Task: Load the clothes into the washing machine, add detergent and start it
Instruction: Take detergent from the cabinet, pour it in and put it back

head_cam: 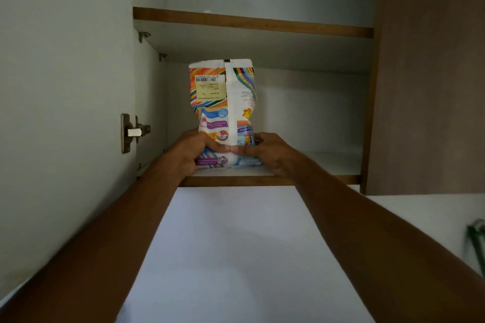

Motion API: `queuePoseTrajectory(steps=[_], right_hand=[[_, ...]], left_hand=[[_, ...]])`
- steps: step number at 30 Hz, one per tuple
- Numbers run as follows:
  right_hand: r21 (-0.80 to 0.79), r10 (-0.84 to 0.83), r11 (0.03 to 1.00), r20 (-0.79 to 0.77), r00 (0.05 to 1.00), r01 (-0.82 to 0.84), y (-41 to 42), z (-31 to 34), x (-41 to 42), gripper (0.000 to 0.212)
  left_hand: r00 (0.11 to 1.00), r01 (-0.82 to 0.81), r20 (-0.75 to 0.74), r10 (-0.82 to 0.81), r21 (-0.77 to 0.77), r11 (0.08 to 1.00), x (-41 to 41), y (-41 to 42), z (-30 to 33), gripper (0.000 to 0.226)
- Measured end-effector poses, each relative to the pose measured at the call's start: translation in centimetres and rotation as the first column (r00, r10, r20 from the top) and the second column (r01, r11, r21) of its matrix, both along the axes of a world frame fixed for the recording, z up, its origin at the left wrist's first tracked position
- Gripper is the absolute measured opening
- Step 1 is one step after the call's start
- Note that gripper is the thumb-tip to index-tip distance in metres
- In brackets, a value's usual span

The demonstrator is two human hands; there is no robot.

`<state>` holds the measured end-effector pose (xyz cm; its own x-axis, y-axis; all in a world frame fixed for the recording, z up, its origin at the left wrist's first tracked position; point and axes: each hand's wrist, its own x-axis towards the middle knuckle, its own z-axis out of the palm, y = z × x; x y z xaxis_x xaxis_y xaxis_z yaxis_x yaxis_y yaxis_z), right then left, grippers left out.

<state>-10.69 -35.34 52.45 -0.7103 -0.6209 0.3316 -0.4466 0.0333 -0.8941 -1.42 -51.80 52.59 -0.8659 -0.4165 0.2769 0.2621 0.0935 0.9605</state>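
Observation:
A colourful detergent bag [223,102] stands upright on the lower shelf [328,162] of an open wall cabinet, its printing upside down. My left hand [187,152] grips the bag's lower left side, thumb across the front. My right hand [270,152] grips the lower right side, and the two thumbs meet in the middle. Both arms reach up from below. The washing machine and the clothes are out of view.
The cabinet door [65,86] stands open on the left with a metal hinge [133,132]. An upper shelf [252,22] sits above the bag. A brown closed door [430,73] is on the right. A green object [476,241] shows at the right edge.

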Motion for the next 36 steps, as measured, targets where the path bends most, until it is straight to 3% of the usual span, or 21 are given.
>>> queuePoseTrajectory(steps=[4, 7, 10, 14, 18, 22, 27, 29, 32, 33, 36], right_hand=[[0.084, -0.042, 0.996, 0.027, 0.999, 0.04, 3.1, 0.5, 0.7, 0.055], [0.031, -0.001, 1.0, 0.075, 0.997, -0.001, 6.1, 0.3, 1.1, 0.041], [-0.016, 0.041, 0.999, 0.039, 0.998, -0.041, 9.5, 0.0, 1.9, 0.049], [-0.032, -0.055, 0.998, 0.029, 0.998, 0.056, 15.3, 0.0, 3.1, 0.049], [0.037, -0.154, 0.987, 0.014, 0.988, 0.153, 22.4, -0.7, 4.6, 0.064], [-0.023, -0.239, 0.971, 0.033, 0.971, 0.239, 30.4, -3.6, 7.6, 0.057], [-0.046, -0.485, 0.872, 0.061, 0.873, 0.487, 40.4, -10.5, 12.0, 0.061], [-0.062, -0.593, 0.792, 0.155, 0.79, 0.607, 43.9, -14.0, 13.9, 0.083], [-0.125, -0.642, 0.652, 0.434, 0.632, 0.748, 48.3, -20.2, 16.0, 0.129], [-0.159, -0.606, 0.623, 0.521, 0.601, 0.766, 49.4, -22.1, 17.0, 0.128], [-0.388, -0.336, 0.597, 0.674, 0.658, 0.702, 51.0, -26.3, 20.1, 0.08]], left_hand=[[0.992, 0.123, -0.006, -0.123, -0.075, 0.99, 0.7, 2.1, 0.3, 0.051], [0.988, 0.141, -0.037, -0.149, -0.169, 0.975, 0.8, 4.6, 0.0, 0.056], [0.983, 0.109, -0.122, -0.137, -0.213, 0.971, 0.4, 8.2, -0.5, 0.059], [0.967, 0.127, -0.198, -0.158, -0.159, 0.979, 0.2, 14.2, -1.5, 0.051], [0.937, 0.243, -0.234, -0.259, -0.097, 0.965, 0.7, 20.8, -2.5, 0.052], [0.854, 0.495, -0.173, -0.491, -0.021, 0.868, 1.3, 27.7, -4.4, 0.062], [0.816, 0.577, -0.144, -0.56, 0.131, 0.806, 2.0, 37.7, -10.5, 0.051], [0.801, 0.596, -0.1, -0.591, 0.227, 0.77, 2.8, 41.7, -13.6, 0.049], [0.778, 0.599, -0.029, -0.627, 0.331, 0.729, 4.4, 46.7, -17.8, 0.051], [0.767, 0.604, -0.016, -0.641, 0.352, 0.715, 5.0, 48.4, -19.1, 0.051], [0.728, 0.631, 0.016, -0.685, 0.376, 0.679, 6.8, 52.9, -22.1, 0.052]])
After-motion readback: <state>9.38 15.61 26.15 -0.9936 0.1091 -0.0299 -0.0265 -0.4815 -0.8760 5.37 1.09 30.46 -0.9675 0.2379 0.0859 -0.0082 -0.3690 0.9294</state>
